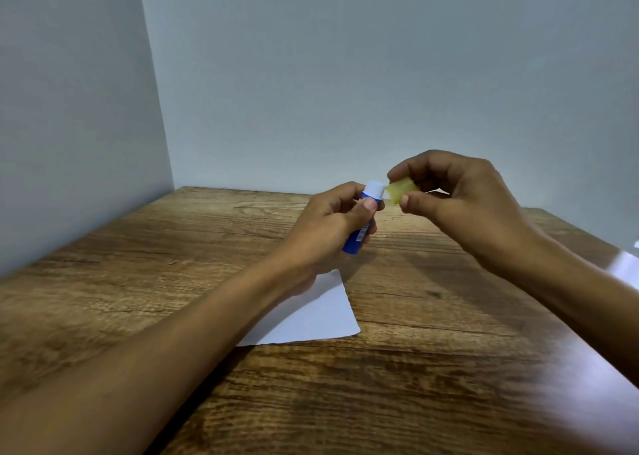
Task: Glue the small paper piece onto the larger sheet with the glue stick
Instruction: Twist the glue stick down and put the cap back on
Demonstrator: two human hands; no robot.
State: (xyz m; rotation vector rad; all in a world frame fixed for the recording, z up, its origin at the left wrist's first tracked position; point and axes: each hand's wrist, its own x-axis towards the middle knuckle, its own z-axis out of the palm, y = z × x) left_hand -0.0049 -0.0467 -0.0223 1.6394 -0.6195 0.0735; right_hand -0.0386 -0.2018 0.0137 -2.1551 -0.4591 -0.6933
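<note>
A pale wall (69, 109) is standing at the far left and meeting a second wall (380, 74) at the corner, with the wooden table (138, 281) running out below them. The left forearm is reaching in from the lower left, and the left hand (332, 226) is hovering above the table with its fingers and thumb curled round the blue glue stick (358, 238), gripping the tube so that it is tilting with its white top end pointing up and to the right. Below that hand and wrist, the larger white sheet (318, 316) is lying flat on the table, partly hidden by the left forearm. Just to the right of the stick's white end, the yellowish cap (401, 191) is sitting off the tube, almost touching its tip. The right hand (460, 199) is pinching this cap between thumb and forefinger, with the other fingers curling loosely behind it. A sliver of something white is showing between those fingers and the palm; whether it is the small paper piece cannot be told. At the far right edge, a pale blurred shape (626, 268) is lying by the right forearm, too smeared to make out.
</note>
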